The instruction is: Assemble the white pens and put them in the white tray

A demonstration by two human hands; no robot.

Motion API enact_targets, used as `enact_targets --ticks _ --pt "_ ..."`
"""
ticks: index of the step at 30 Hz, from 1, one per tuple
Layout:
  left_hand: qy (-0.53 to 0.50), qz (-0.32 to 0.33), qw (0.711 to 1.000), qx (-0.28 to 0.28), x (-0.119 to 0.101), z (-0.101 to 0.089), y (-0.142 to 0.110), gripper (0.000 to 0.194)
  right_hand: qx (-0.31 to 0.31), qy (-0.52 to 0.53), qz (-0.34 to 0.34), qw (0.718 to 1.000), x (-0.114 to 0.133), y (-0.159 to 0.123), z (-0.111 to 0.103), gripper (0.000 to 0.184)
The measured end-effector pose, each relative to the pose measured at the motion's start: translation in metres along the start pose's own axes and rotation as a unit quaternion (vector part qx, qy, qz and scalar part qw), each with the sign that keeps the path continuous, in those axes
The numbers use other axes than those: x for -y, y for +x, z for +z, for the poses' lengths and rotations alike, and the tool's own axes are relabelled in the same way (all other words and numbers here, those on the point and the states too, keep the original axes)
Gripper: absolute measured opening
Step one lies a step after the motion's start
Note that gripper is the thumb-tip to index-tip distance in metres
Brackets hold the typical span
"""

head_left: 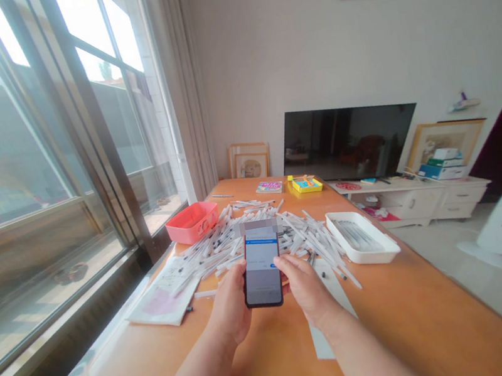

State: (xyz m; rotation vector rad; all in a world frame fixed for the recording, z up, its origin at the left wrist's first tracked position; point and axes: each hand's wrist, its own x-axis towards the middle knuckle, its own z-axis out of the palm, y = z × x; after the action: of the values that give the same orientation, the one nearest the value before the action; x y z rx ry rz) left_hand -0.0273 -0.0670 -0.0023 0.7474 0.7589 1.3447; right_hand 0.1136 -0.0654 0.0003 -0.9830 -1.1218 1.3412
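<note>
Low in the middle of the frame, the left hand (233, 302) and right hand (305, 287) hold a black smartphone (261, 269) between them, its lit screen turned toward the camera. The left fingers (241, 278) are closed around the phone's lower left edge, while the right fingers (286, 265) press against its right edge. Just behind the phone, a loose heap of white plastic sticks with dark markings (236, 244) spreads across the orange wooden table (278, 361). To the right of the heap, a white rectangular tray (362, 257) holds a bundle of thin sticks lying side by side. At the heap's upper left stands a coral-red plastic box (192, 222), its contents impossible to make out. A printed paper sheet (163, 294) lies beside the left hand, and a white paper strip (330, 309) runs beneath the right hand.
</note>
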Motion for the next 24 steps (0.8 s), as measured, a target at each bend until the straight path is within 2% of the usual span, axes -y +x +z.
enact_targets --ticks 7,14,19,24 --pt "0.003 -0.001 1.000 0.000 0.002 -0.002 0.001 0.040 -0.002 -0.011 -0.005 1.000 -0.005 0.004 -0.001 0.032" --pt "0.009 -0.003 1.000 -0.013 0.000 -0.002 0.000 0.041 0.053 -0.007 -0.023 0.998 0.004 -0.003 0.000 0.026" --pt "-0.002 -0.011 1.000 0.009 -0.002 -0.002 0.000 0.036 0.042 -0.007 -0.012 0.999 0.009 -0.006 0.001 0.028" --pt "-0.005 -0.002 1.000 0.017 -0.001 -0.002 0.000 0.036 0.020 -0.035 -0.047 0.998 0.005 -0.003 -0.001 0.023"
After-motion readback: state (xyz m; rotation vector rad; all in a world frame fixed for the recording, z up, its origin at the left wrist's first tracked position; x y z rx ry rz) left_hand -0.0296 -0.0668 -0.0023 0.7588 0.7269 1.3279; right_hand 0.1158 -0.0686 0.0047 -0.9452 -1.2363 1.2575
